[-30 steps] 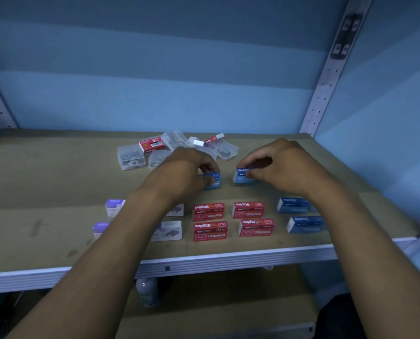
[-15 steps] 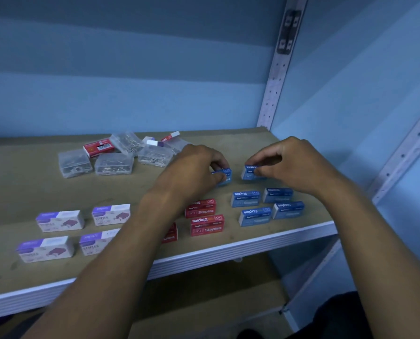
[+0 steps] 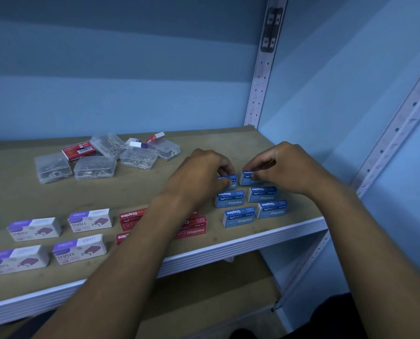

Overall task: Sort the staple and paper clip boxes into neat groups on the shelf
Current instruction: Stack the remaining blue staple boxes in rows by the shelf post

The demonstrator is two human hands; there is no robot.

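Pinching one blue staple box [image 3: 228, 180] in the left hand [image 3: 201, 177], another [image 3: 249, 178] in the right hand [image 3: 287, 167], behind four sorted blue; clear paper clip boxes [image 3: 95, 167] left jumbled at the shelf [image 3: 253, 238] rear.

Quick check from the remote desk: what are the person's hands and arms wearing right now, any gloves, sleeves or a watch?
Nothing visible: the left hand and right hand are bare, without gloves or rings. Both forearms are uncovered as far as the frame shows, with no sleeves, watch or bands at the wrists.
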